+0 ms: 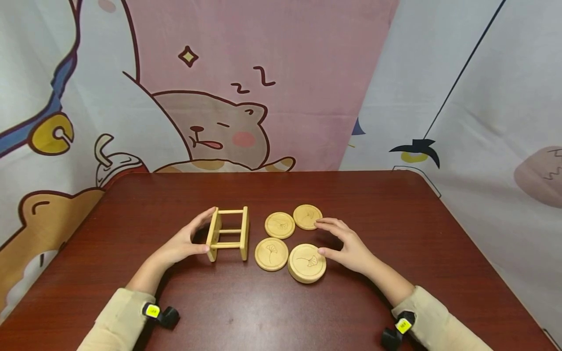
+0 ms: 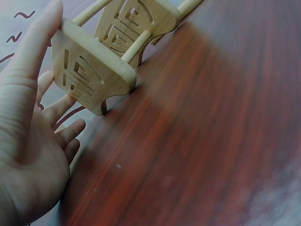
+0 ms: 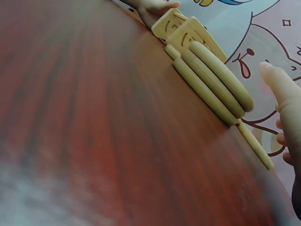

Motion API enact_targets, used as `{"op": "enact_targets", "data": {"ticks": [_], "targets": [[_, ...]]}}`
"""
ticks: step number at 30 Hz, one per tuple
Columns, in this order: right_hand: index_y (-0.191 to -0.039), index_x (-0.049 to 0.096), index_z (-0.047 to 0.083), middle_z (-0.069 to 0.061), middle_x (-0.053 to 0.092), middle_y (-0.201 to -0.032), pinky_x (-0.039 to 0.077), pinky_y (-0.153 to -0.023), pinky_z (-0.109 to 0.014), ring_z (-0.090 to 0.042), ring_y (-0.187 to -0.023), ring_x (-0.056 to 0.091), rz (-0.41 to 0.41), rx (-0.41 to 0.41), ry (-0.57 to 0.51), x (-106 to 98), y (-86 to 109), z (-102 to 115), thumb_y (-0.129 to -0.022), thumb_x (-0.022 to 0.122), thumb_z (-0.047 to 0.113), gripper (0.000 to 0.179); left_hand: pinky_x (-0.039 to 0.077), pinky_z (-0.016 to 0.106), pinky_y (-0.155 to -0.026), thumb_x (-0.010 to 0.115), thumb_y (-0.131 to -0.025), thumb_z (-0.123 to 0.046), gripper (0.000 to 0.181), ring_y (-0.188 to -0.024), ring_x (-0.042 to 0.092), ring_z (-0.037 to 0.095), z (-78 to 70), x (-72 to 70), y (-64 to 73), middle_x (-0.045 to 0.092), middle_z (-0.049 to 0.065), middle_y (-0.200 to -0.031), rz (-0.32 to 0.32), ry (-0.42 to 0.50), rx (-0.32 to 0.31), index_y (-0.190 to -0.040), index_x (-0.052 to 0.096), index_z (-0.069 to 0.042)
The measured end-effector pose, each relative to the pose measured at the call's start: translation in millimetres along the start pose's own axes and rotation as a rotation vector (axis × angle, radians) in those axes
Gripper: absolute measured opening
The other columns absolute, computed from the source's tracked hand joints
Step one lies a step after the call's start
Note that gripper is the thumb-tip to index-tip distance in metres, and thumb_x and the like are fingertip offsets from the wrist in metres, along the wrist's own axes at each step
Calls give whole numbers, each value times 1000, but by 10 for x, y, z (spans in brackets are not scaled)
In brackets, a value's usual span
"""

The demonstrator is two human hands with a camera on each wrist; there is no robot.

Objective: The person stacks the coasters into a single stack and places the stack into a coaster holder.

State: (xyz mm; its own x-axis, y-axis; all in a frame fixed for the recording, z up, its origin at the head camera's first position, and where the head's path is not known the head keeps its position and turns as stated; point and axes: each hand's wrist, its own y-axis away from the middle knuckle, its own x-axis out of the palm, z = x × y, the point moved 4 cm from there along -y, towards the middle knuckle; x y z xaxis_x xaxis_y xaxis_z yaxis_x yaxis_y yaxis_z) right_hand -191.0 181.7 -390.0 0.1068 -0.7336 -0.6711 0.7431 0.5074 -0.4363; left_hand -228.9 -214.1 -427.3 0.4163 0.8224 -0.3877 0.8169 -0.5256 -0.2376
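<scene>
A small wooden coaster rack [image 1: 229, 232], with two slotted end panels joined by rods, stands on the table. My left hand [image 1: 182, 243] holds its left panel, thumb at the near edge and fingers at the far edge; the left wrist view shows the cut-out pattern of that panel [image 2: 87, 70]. Right of the rack, round wooden coasters with a leaf design lie flat: a near-left coaster [image 1: 271, 254], a far-left coaster [image 1: 279, 225] and a far-right coaster [image 1: 307, 217]. Closest to my right hand [image 1: 351, 246] is a coaster stack [image 1: 306, 263]. That hand hovers beside it, fingers spread and holding nothing.
The dark red-brown wooden table [image 1: 246, 312] has rounded far corners. Behind it hangs a curtain [image 1: 307, 97] with cartoon animals, reaching down to the far edge. Each sleeve carries a black wrist camera, the left camera [image 1: 169, 318] and the right camera [image 1: 391, 339].
</scene>
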Motion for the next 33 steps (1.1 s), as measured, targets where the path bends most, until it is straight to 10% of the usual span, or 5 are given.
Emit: {"op": "enact_targets", "data": {"ticks": [33], "targets": [[-137, 52, 8, -8, 47, -137, 30, -101, -53, -28, -128, 39, 28, 157, 20, 49, -191, -804, -81, 78, 31, 67, 14, 65, -102, 79, -78, -23, 95, -133, 28, 40, 11, -8, 5, 30, 16, -151, -2, 10, 4, -153, 22, -10]]}}
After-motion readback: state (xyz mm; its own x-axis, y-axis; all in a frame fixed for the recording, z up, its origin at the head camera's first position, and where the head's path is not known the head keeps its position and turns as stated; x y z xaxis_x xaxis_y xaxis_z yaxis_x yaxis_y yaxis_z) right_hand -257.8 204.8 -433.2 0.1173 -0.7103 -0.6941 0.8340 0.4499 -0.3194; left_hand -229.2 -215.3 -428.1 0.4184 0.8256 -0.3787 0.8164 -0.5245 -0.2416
